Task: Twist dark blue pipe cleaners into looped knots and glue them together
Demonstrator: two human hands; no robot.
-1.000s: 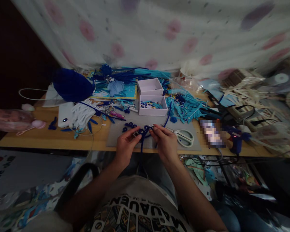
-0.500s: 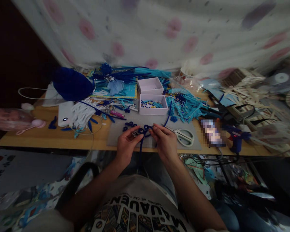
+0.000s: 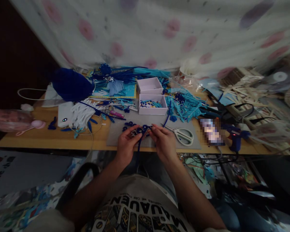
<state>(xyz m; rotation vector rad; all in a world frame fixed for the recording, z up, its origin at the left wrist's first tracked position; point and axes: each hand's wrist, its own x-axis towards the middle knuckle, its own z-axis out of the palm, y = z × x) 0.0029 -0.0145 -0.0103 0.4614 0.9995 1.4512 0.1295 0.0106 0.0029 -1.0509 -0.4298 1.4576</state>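
At the left edge of the frame, a pink scoop lies on the wooden counter. Next, left of center, come a dark blue bundle and, lower, a pile of white strips. Just below center, the left hand pinches one end of a dark blue looped piece with silvery bits. Above it stands an open white box holding beads. The right hand grips the piece's other end between thumb and fingers. Right of that hand lie scissors, then a blue glue gun.
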